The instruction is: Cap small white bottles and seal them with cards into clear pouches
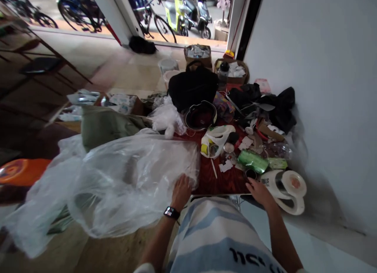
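A large clear plastic bag [138, 159] lies spread over the left part of the table and hangs off its front edge. My left hand [182, 190], with a dark watch [171, 213] on its wrist, rests on the bag's right end, fingers stretched out. At the table's front edge, my right hand [259, 190] has its fingers extended and holds nothing that I can see. Just beyond its fingertips is a small dark round thing [251, 174]. To its right lies a white kettle-like jug [282, 186] with a handle.
A green packet [253, 161], a white carrier bag [216, 139] and paper scraps lie on the red tabletop [206, 186]. Behind them are a helmet [201, 115] and a black bag [193, 84]. A white wall [330, 88] stands right; an orange object [23, 171] is left.
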`<state>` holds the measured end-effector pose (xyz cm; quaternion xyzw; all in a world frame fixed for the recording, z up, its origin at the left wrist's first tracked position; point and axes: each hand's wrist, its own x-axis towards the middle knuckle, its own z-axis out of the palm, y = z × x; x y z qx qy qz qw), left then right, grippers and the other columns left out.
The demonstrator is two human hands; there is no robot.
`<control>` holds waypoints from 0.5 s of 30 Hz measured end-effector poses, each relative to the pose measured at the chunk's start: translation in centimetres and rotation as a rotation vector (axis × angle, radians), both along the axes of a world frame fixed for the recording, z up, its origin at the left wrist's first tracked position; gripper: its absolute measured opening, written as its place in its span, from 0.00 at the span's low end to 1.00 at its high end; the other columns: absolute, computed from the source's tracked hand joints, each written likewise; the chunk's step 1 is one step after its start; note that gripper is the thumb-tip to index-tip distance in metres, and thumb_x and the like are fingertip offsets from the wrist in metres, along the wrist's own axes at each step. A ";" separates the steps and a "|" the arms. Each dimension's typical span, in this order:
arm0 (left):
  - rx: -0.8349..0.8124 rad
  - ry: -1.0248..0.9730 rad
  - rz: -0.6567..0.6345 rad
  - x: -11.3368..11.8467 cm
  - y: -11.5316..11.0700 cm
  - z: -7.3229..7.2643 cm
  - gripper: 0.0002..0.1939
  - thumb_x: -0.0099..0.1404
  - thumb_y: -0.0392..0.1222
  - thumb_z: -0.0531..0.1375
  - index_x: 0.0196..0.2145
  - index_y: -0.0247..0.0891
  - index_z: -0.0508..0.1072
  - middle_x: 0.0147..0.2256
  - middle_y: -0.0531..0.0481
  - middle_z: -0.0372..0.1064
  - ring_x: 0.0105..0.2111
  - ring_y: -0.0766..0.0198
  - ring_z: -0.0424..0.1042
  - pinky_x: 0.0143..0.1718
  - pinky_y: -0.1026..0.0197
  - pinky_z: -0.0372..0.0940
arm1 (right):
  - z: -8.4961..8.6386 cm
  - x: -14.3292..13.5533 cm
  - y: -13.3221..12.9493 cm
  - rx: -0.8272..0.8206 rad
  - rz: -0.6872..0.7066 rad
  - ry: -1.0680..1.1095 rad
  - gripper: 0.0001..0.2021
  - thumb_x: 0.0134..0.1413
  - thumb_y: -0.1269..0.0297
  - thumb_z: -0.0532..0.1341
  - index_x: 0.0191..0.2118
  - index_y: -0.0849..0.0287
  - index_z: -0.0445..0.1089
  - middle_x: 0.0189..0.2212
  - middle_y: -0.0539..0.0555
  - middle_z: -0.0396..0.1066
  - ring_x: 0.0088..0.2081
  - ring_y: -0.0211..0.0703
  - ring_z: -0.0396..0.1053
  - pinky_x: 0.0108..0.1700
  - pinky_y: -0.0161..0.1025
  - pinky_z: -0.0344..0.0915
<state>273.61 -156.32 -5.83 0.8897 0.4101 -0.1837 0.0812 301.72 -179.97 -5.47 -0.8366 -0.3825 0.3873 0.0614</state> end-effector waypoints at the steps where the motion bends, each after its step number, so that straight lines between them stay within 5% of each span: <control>1: 0.056 -0.035 0.012 0.4 -0.5 0.3 0.23 0.70 0.37 0.48 0.59 0.27 0.65 0.65 0.31 0.54 0.66 0.50 0.53 0.66 0.50 0.48 | 0.0 -0.3 0.1 -0.003 0.007 -0.002 0.27 0.67 0.59 0.45 0.65 0.69 0.59 0.61 0.67 0.64 0.61 0.52 0.64 0.62 0.44 0.58; 5: 0.469 -0.225 0.319 0.3 -0.6 1.1 0.28 0.71 0.43 0.45 0.62 0.21 0.59 0.67 0.21 0.43 0.69 0.38 0.41 0.64 0.36 0.46 | -0.7 -2.0 -1.0 -0.043 0.052 0.027 0.25 0.66 0.59 0.48 0.63 0.67 0.62 0.59 0.67 0.67 0.60 0.52 0.66 0.60 0.43 0.59; 7: 0.546 -0.234 0.488 -0.8 0.8 0.9 0.32 0.72 0.49 0.43 0.65 0.24 0.53 0.69 0.21 0.35 0.69 0.35 0.35 0.63 0.31 0.44 | -1.1 -2.7 -2.1 -0.055 0.064 0.047 0.24 0.66 0.60 0.49 0.62 0.65 0.63 0.58 0.65 0.68 0.59 0.50 0.66 0.59 0.41 0.60; 10: 0.214 0.022 0.581 -2.7 3.9 -0.7 0.35 0.71 0.55 0.41 0.67 0.27 0.52 0.68 0.21 0.39 0.68 0.32 0.43 0.60 0.31 0.50 | -1.5 -3.5 -3.7 -0.082 0.051 0.061 0.21 0.65 0.61 0.49 0.58 0.63 0.67 0.54 0.65 0.72 0.55 0.52 0.70 0.55 0.43 0.62; 12: -0.010 0.173 0.511 -3.4 5.7 -2.4 0.34 0.69 0.55 0.43 0.64 0.29 0.59 0.64 0.23 0.53 0.63 0.34 0.57 0.55 0.36 0.59 | -1.7 -3.8 -4.6 -0.094 0.028 0.066 0.21 0.65 0.62 0.50 0.57 0.64 0.68 0.52 0.66 0.73 0.53 0.54 0.71 0.54 0.44 0.63; 15: -0.070 0.211 0.373 -2.9 7.0 -5.0 0.29 0.66 0.52 0.48 0.56 0.30 0.69 0.50 0.29 0.71 0.51 0.44 0.73 0.48 0.49 0.66 | -1.8 -3.9 -5.8 -0.090 -0.030 0.069 0.21 0.65 0.61 0.49 0.58 0.63 0.66 0.53 0.66 0.72 0.55 0.54 0.70 0.54 0.44 0.62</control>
